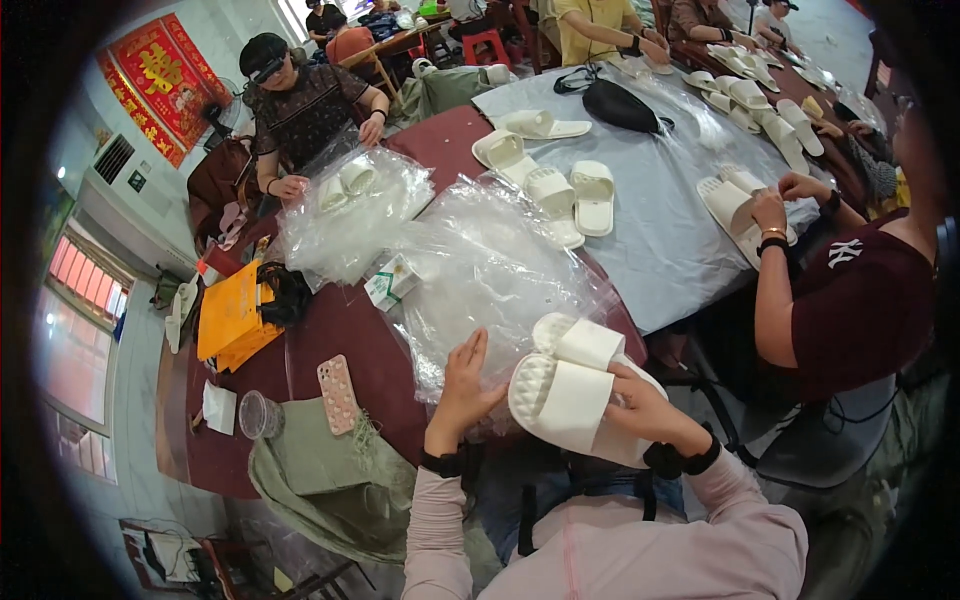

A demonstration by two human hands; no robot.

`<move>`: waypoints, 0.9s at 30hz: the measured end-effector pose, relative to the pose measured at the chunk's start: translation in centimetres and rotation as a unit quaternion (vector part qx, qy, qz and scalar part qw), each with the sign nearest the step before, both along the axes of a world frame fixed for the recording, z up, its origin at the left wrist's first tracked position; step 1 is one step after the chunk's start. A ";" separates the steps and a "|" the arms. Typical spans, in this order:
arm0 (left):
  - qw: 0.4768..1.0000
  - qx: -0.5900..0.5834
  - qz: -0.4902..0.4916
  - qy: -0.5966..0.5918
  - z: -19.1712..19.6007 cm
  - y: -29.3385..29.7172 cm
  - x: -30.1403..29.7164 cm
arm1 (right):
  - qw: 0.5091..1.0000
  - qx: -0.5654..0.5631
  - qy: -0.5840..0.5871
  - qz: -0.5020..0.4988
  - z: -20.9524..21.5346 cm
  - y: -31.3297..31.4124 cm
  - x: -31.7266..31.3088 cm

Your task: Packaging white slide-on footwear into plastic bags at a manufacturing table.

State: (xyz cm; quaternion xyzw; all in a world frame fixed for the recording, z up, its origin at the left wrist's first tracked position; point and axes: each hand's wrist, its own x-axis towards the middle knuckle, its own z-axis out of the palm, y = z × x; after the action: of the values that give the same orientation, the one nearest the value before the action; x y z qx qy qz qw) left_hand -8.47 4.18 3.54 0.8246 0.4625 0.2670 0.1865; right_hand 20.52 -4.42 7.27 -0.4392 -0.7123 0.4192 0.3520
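A pair of white slide slippers [570, 395], one overlapping the other, is held in my right hand [650, 412] above the near edge of the table. The fingers grip the slippers at their open side, and the quilted insoles face up. My left hand [465, 388] is apart from the slippers, its fingers stretched out over the near edge of a pile of clear plastic bags [480, 265]. Whether its fingertips touch the plastic I cannot tell. A small white and green packet [393, 284] lies at the left side of the pile.
Left of me are a phone in a pink patterned case [337, 393], a clear plastic cup [261, 414], a green cloth sack [330, 480] and orange bags [238, 315]. More white slippers [593, 198] lie ahead. A co-worker [300, 110] handles bagged slippers; another [850, 280] holds slippers at right.
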 end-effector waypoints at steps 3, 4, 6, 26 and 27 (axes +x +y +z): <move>0.998 0.009 0.015 0.052 0.8 -0.4 0.8 | 0.999 -0.007 0.008 -0.041 0.5 -0.2 0.2; 0.998 0.011 0.015 0.052 0.5 -0.2 0.6 | 0.999 -0.010 0.008 -0.050 0.6 -0.1 0.3; 0.996 0.044 0.011 0.072 -0.8 0.6 0.1 | 0.998 -0.011 0.007 -0.058 0.6 -0.2 0.6; 0.911 -0.302 0.076 -0.270 3.4 4.9 0.9 | 0.975 0.012 0.017 0.221 2.7 -0.3 1.2; 0.913 -0.294 0.059 -0.275 3.7 4.7 0.7 | 0.973 -0.001 0.048 0.225 3.1 -0.3 1.1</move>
State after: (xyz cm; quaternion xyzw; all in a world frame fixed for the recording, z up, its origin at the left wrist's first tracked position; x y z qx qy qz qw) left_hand -7.73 8.89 7.25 0.5977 0.4986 0.3453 0.5243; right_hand 21.64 -4.73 10.38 -0.2470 -0.7750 0.5087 0.2821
